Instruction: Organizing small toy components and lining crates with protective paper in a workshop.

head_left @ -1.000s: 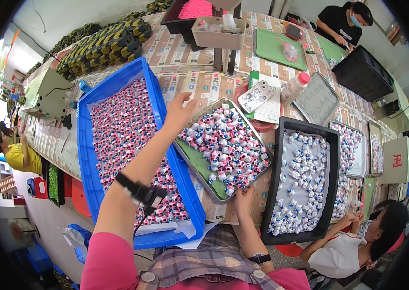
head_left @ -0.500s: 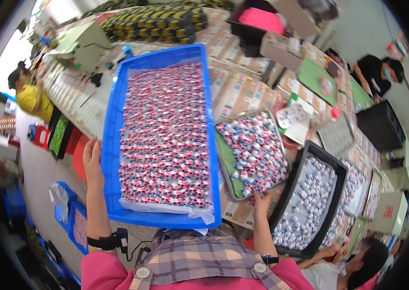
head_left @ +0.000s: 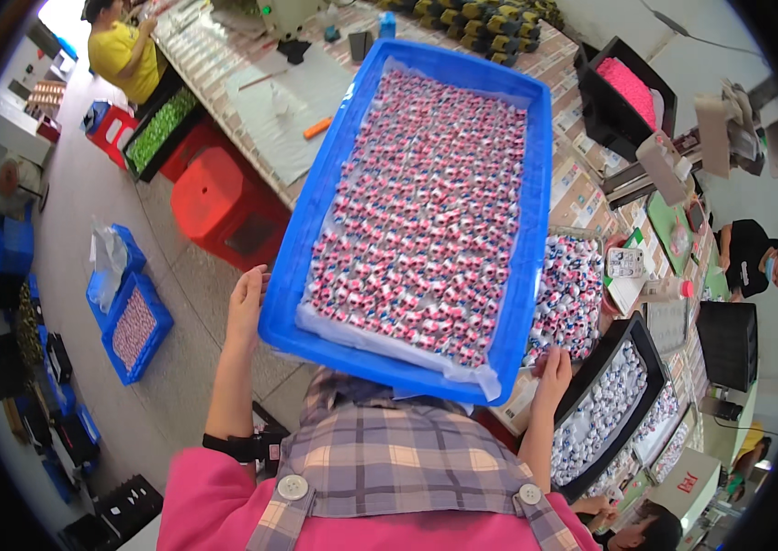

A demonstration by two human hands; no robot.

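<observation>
A large blue plastic tray (head_left: pixel 315 354) hangs tilted in front of my body, lined with white sheeting. Rows of small pink, white and blue painted pieces (head_left: pixel 417 220) cover its liner. My left hand (head_left: pixel 247 308) is at its near left side, with fingertips partly behind the rim. By the near right corner, my right hand (head_left: pixel 552 372) has its fingers curled close to the rim; their exact contact is hard to see. Partly behind the blue tray, a metal tray (head_left: pixel 602 275) of similar loose pieces lies on the table.
A black tray (head_left: pixel 653 367) of white and blue pieces stands at right. Red stools (head_left: pixel 224 202) stand beside the table at left, and blue crates (head_left: pixel 155 335) lie on the floor. People sit or stand nearby: one in yellow (head_left: pixel 123 55), one in black (head_left: pixel 747 257), another at lower right.
The blue tray and both hands have shifted right against the table, covering more of the metal tray and revealing a red stool. The view has turned left.
</observation>
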